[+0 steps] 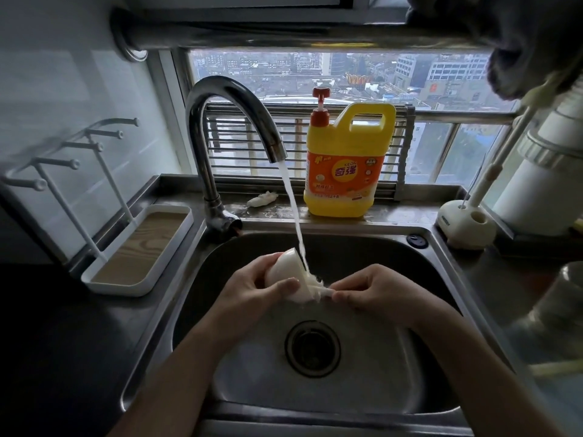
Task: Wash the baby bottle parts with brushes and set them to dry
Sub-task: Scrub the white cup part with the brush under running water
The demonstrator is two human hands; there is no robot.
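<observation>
Over the steel sink my left hand grips a white rounded bottle part, held under the running water from the tap. My right hand pinches the part's lower edge, where the water splashes. What kind of bottle part it is I cannot tell. A white drying rack with several pegs stands on the counter left of the sink. A long-handled white brush stands in a holder at the right.
A yellow dish soap jug with a red pump stands on the ledge behind the sink, before the window. A crumpled white scrap lies near the tap base. A clear glass vessel sits on the right counter. The drain is below my hands.
</observation>
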